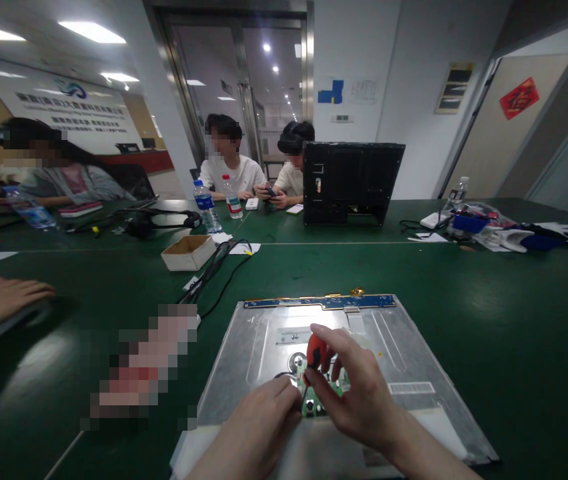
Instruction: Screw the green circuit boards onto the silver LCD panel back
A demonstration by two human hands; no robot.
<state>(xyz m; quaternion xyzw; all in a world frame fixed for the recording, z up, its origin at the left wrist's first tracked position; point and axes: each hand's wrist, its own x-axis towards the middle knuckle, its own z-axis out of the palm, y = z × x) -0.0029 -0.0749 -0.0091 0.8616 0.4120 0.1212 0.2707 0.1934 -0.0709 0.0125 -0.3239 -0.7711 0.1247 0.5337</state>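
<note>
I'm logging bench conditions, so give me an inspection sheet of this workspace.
Surface: green table, glossy, with seams.
Work things: metal panel lying flat; green circuit board on it; orange-handled tool.
Clutter: open box and blue-capped bottle beyond the panel.
Hands: right hand grips the orange-handled tool; left hand beside its shaft, grip unclear.
Cables: black cables beside the open box.
Surroundings: people across the table; upright black casing; glass doors.

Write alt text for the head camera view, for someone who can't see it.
Two bare hands work over a metal panel on a green table: the right hand holds an orange screwdriver to a green circuit board, the left hand beside it. Beyond stand a black monitor casing and bottles, with people seated around.
</note>
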